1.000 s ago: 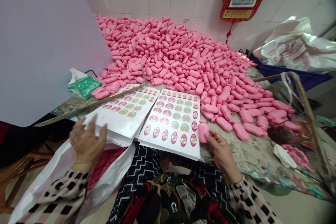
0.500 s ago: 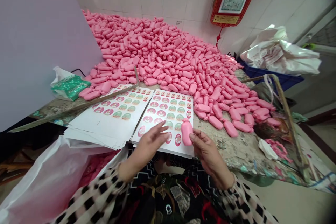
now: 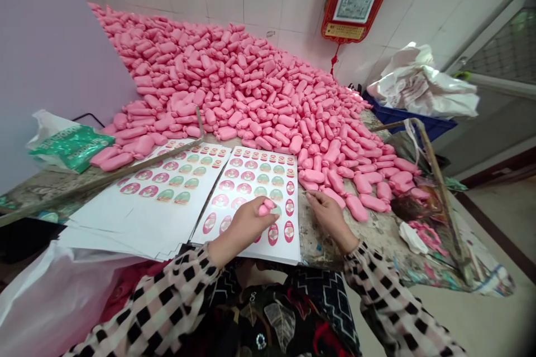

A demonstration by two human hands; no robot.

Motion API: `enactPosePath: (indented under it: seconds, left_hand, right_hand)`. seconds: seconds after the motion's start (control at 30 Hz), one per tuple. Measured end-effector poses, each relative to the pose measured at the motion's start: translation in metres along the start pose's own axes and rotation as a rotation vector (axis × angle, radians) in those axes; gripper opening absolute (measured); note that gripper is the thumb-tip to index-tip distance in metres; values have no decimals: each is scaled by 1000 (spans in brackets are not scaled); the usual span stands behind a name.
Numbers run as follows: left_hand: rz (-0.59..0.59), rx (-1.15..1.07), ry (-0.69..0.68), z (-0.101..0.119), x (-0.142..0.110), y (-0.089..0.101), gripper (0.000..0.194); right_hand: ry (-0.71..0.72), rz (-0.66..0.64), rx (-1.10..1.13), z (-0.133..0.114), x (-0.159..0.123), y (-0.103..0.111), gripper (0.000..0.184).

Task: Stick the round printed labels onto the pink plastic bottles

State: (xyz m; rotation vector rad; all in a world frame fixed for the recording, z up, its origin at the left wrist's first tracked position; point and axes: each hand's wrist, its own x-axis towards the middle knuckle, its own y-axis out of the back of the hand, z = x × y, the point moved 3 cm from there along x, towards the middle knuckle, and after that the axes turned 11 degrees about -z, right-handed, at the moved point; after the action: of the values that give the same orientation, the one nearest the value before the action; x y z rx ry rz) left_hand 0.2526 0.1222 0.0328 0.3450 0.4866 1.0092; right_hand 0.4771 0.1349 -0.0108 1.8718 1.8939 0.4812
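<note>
My left hand (image 3: 247, 226) is closed around a pink sausage-shaped piece (image 3: 264, 210); mostly its end shows between the thumb and fingers. Underneath lies a white sheet of stickers (image 3: 288, 251), printed with pink and green labels. My right hand (image 3: 330, 217) is over the bench just right of that sheet, its fingers bent loosely and no piece seen in them. Close to its fingertips lies another pink piece (image 3: 334, 197), at the front of a large heap of the same pieces (image 3: 234, 78).
A second stack of sticker sheets (image 3: 109, 223) lies left, crossed by a wooden strip (image 3: 125, 174). A green packet (image 3: 69, 145) stands by the pale panel. A frame bar (image 3: 439, 195) rises at right near a blue crate (image 3: 431, 127). A white plastic bag (image 3: 54, 295) hangs front left.
The pink piece has passed from my right hand to my left. My right hand has drawn away from it, off the sheet. The view has swung slightly to the right.
</note>
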Motion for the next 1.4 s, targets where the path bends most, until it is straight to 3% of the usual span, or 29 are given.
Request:
enactPosePath:
  seconds: [0.1, 0.27, 0.43, 0.6, 0.83, 1.4]
  left_hand:
    - [4, 446, -95, 10, 20, -1, 9]
    - [-3, 598, -93, 19, 58, -4, 18]
    - [-94, 696, -108, 20, 83, -8, 32]
    - [-156, 758, -132, 18, 87, -7, 38]
    - [-157, 808, -156, 20, 85, -6, 39]
    - [-142, 824, -149, 14, 88, -10, 46]
  right_hand:
    - [22, 33, -282, -9, 13, -3, 31]
    - [-27, 118, -573, -31, 20, -9, 27]
    - [-80, 73, -743, -35, 27, -11, 25]
    - [-46, 36, -768, -34, 29, -10, 23]
    - [-9, 21, -778, -36, 30, -5, 22]
    - [-6, -51, -531, -29, 32, -1, 19]
